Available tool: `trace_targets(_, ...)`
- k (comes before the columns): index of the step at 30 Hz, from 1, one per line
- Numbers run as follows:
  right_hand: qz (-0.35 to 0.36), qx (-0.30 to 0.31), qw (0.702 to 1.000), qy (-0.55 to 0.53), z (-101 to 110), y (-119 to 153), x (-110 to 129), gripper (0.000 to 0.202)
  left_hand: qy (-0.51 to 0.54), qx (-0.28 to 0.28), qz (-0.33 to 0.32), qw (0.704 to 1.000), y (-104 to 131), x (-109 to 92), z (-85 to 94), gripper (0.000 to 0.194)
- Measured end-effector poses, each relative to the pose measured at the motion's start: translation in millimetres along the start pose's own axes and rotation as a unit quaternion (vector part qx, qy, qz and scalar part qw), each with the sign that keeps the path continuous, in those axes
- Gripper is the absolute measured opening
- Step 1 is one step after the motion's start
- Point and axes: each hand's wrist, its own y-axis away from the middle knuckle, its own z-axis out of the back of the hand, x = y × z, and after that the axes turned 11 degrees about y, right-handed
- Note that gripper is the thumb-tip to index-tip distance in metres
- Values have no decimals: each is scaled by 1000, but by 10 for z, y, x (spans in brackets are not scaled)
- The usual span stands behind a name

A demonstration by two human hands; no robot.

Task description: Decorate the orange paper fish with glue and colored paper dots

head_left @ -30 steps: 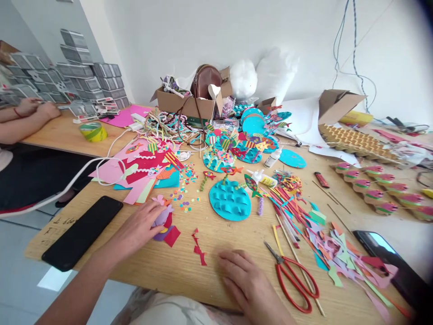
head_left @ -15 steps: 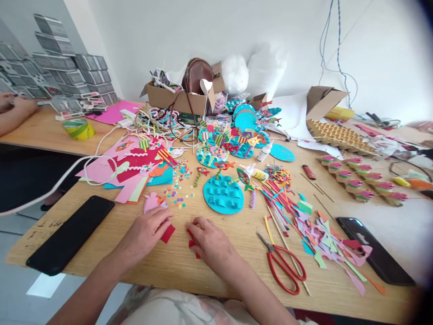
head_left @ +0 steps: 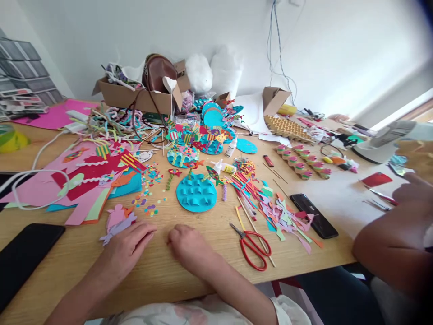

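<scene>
Near the table's front edge, my left hand [head_left: 130, 246] rests with its fingers stretched out, beside a purple paper cutout [head_left: 118, 227] and a pink one [head_left: 115, 215]. To its right, my right hand [head_left: 189, 248] is curled closed on the wood; whatever its fingertips hold is hidden. Beyond it stands a blue oval base [head_left: 196, 193] with rows of raised paper loops. Red-handled scissors [head_left: 254, 246] lie partly open to the right, over a thin wooden stick.
A black phone [head_left: 314, 215] lies by the paper scraps [head_left: 286, 212], another black device [head_left: 30, 253] at left. Glue bottles [head_left: 231, 148], paper fish and a cardboard box [head_left: 135, 97] stand behind. Another person's arm [head_left: 395, 225] reaches in at right.
The view has swung right, bringing in the other person's arm. The red paper pieces by my hands are out of sight. My right hand has curled tighter; the purple cutout now shows by my left hand.
</scene>
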Motion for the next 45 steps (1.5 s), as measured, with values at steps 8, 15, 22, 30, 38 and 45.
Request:
trace_targets(8,-242,-123,872,-407,334,68,-310,11,428,85,252,864,-85,-339,-335,39)
trace_targets(15,-189,-187,951,-160,175,129,-175,13,703,105,321,626,-196,-521,-579,32)
trace_targets(22,-85,-152,985,-7,147,203,-140,13,720,85,361,586,-219,-396,-545,33)
trace_targets(30,6,-56,997,-59,288,285,-225,11,728,123,377,560,-141,-229,-597,29)
trace_targets(38,-88,-36,981,-167,206,325,-315,12,735,136,400,531,-175,-375,-633,33)
trace_targets(45,-165,-107,979,-54,483,429,-400,16,743,186,357,535,-187,-426,-659,39)
